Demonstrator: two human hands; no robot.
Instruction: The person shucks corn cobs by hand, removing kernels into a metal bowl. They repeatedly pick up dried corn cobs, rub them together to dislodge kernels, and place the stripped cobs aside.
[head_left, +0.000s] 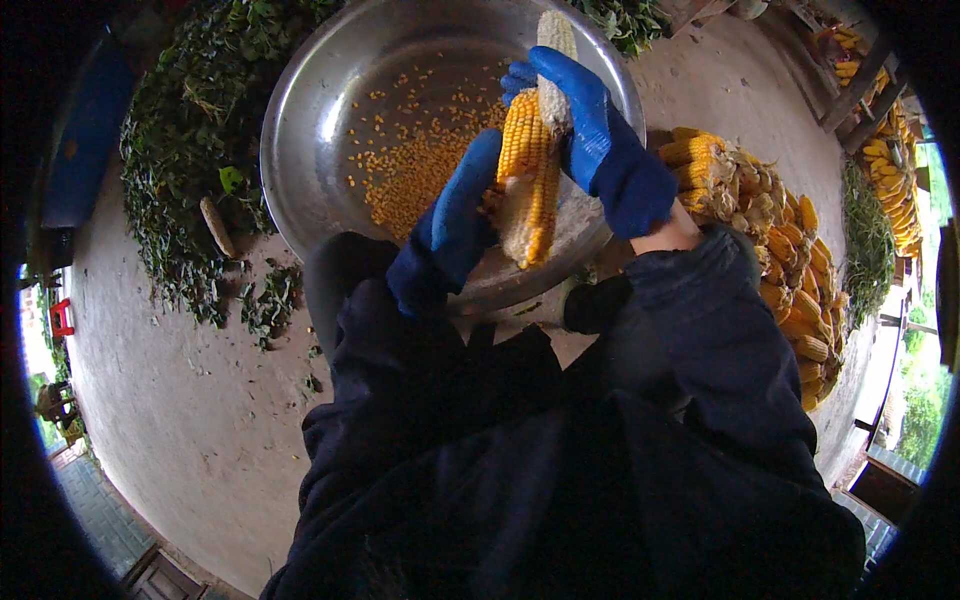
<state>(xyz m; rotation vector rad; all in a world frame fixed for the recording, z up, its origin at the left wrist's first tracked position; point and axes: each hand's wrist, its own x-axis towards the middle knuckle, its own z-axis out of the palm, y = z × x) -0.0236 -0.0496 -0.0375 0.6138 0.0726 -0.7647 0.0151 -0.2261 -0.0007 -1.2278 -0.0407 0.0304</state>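
My left hand (463, 214), in a blue work glove, grips a partly shelled ear of yellow corn (529, 161). Bare patches of pale cob show near its lower end. In my gloved right hand (589, 112) is a stripped corn cob (556, 71), pressed against the upper side of the ear. Both are held over a wide stainless steel basin (300, 112). Loose corn kernels (420, 176) lie heaped on the bottom of the basin and scattered up its far side. The glove hides part of the cob's middle.
Right of the basin lies a pile of corn ears (795, 262) with husks tied back. Cut leafy greens (187, 150) cover the floor at left, a bare cob (217, 227) at their edge. A red stool (61, 318) stands far left. More corn (889, 180) hangs at far right.
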